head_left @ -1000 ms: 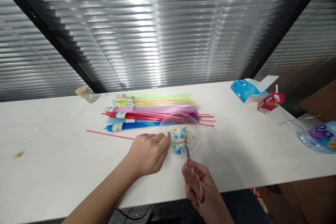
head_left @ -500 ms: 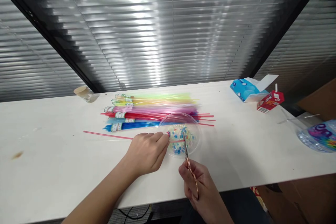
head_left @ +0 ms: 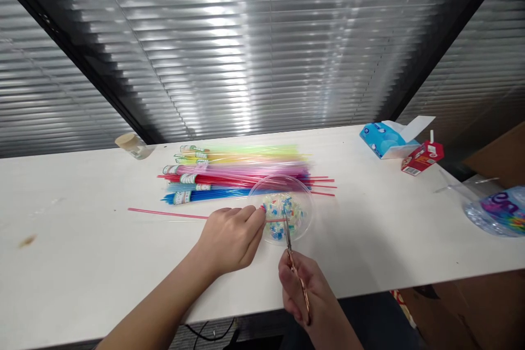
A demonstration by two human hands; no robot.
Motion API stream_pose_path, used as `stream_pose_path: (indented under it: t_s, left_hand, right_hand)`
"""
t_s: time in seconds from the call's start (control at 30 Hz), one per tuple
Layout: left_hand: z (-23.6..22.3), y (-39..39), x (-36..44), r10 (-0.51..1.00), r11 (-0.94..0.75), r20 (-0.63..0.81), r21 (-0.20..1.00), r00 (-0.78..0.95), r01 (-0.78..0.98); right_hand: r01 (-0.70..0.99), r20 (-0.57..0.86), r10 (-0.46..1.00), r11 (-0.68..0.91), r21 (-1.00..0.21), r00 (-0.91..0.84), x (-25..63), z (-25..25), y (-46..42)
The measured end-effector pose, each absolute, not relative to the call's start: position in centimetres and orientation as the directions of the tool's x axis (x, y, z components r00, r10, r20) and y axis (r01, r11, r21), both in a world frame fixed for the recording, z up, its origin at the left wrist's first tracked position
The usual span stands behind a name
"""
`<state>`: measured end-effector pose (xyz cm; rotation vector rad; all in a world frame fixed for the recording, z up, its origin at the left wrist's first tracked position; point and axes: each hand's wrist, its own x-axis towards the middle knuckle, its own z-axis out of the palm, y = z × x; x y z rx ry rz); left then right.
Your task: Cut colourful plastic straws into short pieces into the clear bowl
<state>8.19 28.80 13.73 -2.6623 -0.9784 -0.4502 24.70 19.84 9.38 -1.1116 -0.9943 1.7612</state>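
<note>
Straw [head_left: 168,213], pink, beside bundles [head_left: 241,169] with patterned bands [head_left: 182,197], print illegible; clamped in left hand [head_left: 233,239], tip over bowl [head_left: 307,199] of snippets [head_left: 277,233], at scissors [head_left: 288,241] gripped in right hand [head_left: 315,291]; blue box [head_left: 379,139], red barcoded carton [head_left: 422,158], bottle [head_left: 473,220], lettering unclear.

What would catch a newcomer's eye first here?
Probably the rainbow of straw bundles across the middle of the white table, running from blue nearest to pale green farthest. Then the clear bowl of small colourful pieces, above which the right hand holds scissors at a pinkish-red straw gripped by the left hand.
</note>
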Motion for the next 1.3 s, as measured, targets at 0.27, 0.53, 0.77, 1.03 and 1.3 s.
stream_pose_path:
  t_s: [0.27,0.53,0.77,1.03,1.3]
  left_hand:
    - [13.97,28.58,8.44,0.556,-0.739,0.391,-0.171,0.733,0.652]
    - [13.77,28.53,8.43,0.542,-0.73,0.402,-0.211,0.738,0.651]
    - [13.85,28.38,8.43,0.523,-0.722,0.419,-0.246,0.742,0.647]
    - [13.69,28.45,8.36,0.523,-0.73,0.404,-0.24,0.75,0.639]
    - [13.65,28.44,8.57,0.532,-0.715,0.409,-0.252,0.741,0.652]
  right_hand:
    - [-0.2,-0.324,0.904,-0.385,-0.901,-0.281,24.92,10.29,20.23]
    - [-0.254,-0.315,0.904,-0.39,-0.885,-0.289,24.76,9.85,20.36]
    - [-0.248,-0.335,0.901,-0.404,-0.881,-0.277,24.79,10.05,20.24]
    - [-0.261,-0.357,0.89,-0.43,-0.864,-0.285,24.89,10.05,20.25]
    - [-0.205,-0.378,0.889,-0.433,-0.878,-0.259,24.88,10.06,20.17]
